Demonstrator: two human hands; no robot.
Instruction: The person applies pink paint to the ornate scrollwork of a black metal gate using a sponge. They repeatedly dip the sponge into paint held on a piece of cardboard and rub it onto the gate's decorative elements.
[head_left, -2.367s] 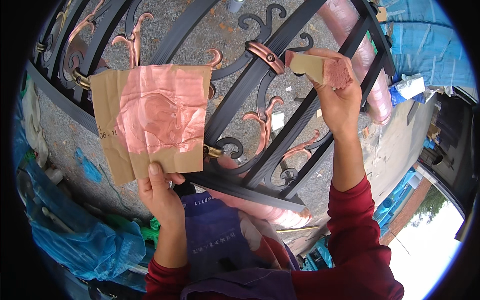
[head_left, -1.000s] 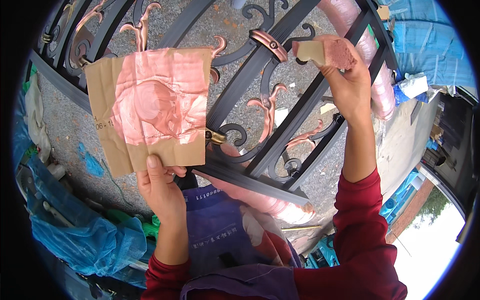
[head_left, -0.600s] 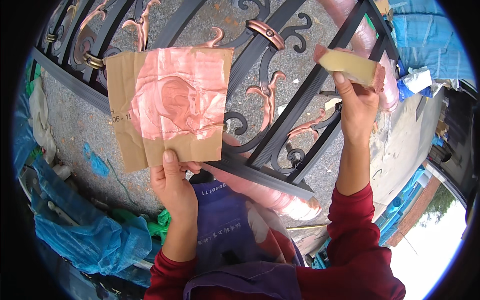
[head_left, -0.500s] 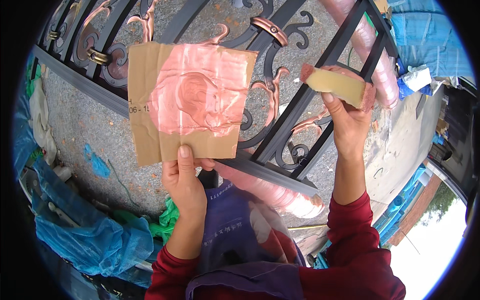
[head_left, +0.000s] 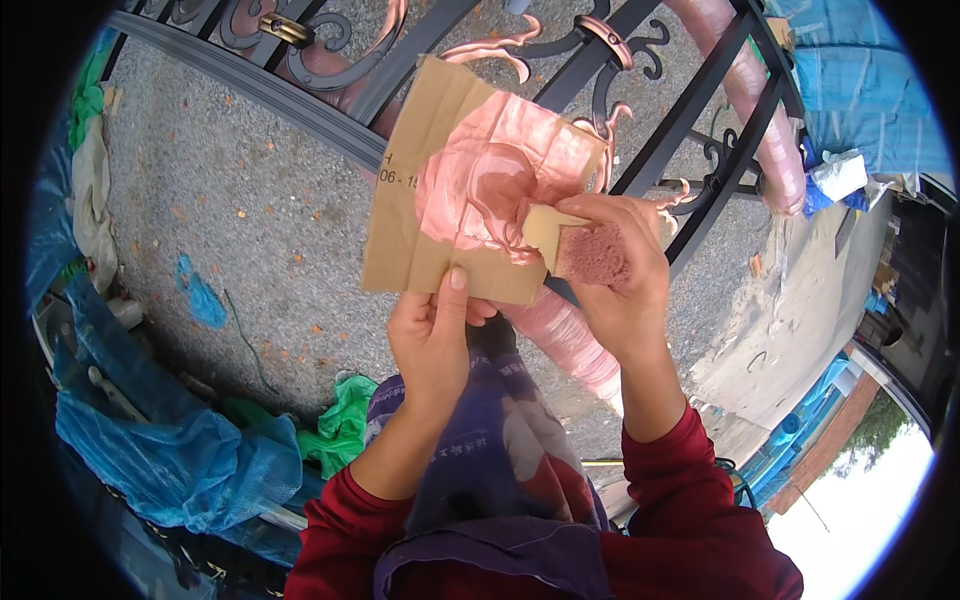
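Left hand pinches the flat brown cardboard palette smeared with copper-pink paint; right hand grips a paint-soaked sponge block, dabbing the palette. Black scrolled iron gate looks partly coppered, plenty of scrolls left.

My single head camera looks steeply down, close over both hands; wrought-iron gate at twelve o'clock, forearms entering from six.

Your left hand is raised, thumb up, pinching. Your right hand is curled beside it, fingers closed in a grip.
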